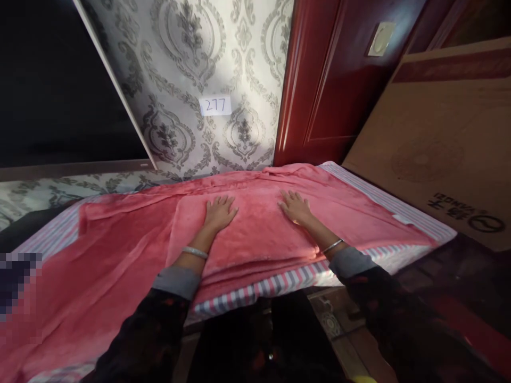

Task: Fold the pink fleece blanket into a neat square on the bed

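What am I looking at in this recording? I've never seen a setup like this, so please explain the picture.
There is no machine here, only a person's two bare hands. The single picture comes from a camera worn on the head, looking forward and down. The left hand and right hand lie palm down, fingers apart, on a folded part of a pink blanket. Neither is gripping anything. Beneath the blanket is a striped cloth. Behind stands a patterned wall with a paper label reading 277; a cardboard box is at the right.
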Demonstrator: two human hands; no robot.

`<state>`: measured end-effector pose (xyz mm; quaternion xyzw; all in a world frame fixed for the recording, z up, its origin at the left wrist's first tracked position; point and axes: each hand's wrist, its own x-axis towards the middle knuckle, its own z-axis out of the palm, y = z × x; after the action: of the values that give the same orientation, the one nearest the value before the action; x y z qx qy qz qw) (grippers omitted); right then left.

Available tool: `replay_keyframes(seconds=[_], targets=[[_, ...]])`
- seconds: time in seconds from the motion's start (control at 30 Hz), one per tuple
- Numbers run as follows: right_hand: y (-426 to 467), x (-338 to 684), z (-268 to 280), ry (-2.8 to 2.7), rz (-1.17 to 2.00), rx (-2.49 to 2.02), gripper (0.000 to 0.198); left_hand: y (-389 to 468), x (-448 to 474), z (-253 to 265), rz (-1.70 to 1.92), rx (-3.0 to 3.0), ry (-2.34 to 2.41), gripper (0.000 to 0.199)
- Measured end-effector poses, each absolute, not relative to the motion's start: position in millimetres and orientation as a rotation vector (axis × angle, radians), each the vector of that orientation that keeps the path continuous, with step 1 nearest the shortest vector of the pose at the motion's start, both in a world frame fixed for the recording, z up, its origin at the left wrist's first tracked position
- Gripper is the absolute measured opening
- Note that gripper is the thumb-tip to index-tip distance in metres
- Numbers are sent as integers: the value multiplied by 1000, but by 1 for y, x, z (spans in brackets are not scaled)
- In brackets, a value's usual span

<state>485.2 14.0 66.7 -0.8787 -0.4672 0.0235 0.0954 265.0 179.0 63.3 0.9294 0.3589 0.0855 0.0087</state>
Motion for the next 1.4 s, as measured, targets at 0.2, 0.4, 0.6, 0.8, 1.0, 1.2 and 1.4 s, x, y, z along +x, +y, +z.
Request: replay_keyframes(seconds=[0.2, 0.4, 0.6, 0.8, 1.0, 1.2, 1.4], targets=[[-14, 410, 57, -1849, -26, -2201, 59, 167, 260, 75, 218, 2882, 1098, 59], [-33, 411, 36, -1852, -33, -2184, 58, 99, 211, 65, 116, 2987, 739, 64], [-58, 434, 17, -1774, -66, -2266, 58, 51, 155, 36, 280, 3078, 806, 61], [-91, 455, 0, -1588, -143, -2361, 55, 39, 135, 36, 372, 3047, 852, 63], [-79, 429, 34, -1606, -284, -2083, 55, 12, 187, 54, 448, 3025, 732, 66], [-72, 405, 8, -1793, -260, -2104, 51, -24, 209, 8, 515, 3103, 659, 74], [-84, 406, -12, -1665, -429, -2109, 51, -37, 199, -11, 585, 3119, 650, 72]])
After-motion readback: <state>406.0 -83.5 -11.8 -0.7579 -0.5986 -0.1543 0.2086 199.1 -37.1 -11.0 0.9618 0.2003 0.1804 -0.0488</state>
